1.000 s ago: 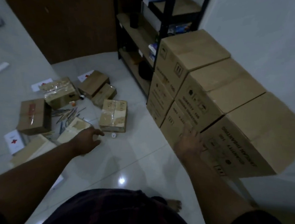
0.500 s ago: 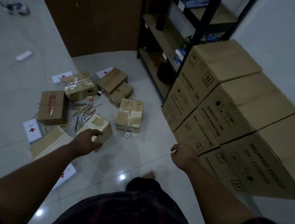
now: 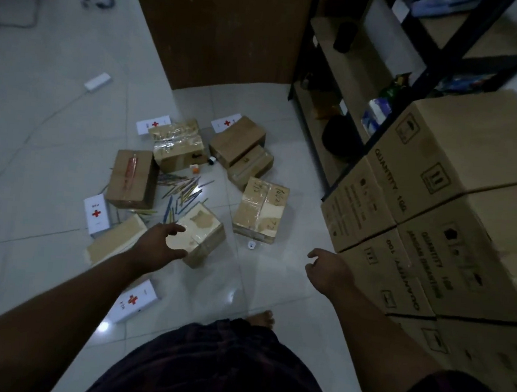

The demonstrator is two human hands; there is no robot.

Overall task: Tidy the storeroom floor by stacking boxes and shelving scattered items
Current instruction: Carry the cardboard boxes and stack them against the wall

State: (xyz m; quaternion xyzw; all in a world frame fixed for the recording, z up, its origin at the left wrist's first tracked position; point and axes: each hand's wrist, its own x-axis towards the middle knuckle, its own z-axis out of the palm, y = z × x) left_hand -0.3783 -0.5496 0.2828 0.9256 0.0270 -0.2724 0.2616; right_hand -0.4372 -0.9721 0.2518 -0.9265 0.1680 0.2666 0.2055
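Left hand (image 3: pixel 160 246): fingers spread, holding nothing, hovering over the near corner of a small cardboard box (image 3: pixel 205 233); whether it is touching cannot be told. Right hand (image 3: pixel 330 271): fingers loosely curled, empty, hanging just left of the large cartons (image 3: pixel 441 168).

Open room: bare tiled floor (image 3: pixel 275 278) is lying between the two hands and running down to a bare foot (image 3: pixel 263 318).

Small cardboard box: sitting at centre frame, turned cornerwise, showing a pale top with torn label patches and clear tape round its side.

Coloured sticks (image 3: pixel 182 190) are lying scattered above it. A taped box (image 3: pixel 262 210) is sitting to its right, apart. White red-cross packs (image 3: pixel 96 214) are lying at left.

Large cartons are standing stacked along the right edge, with a shelf rack (image 3: pixel 350 63) behind them at upper right.
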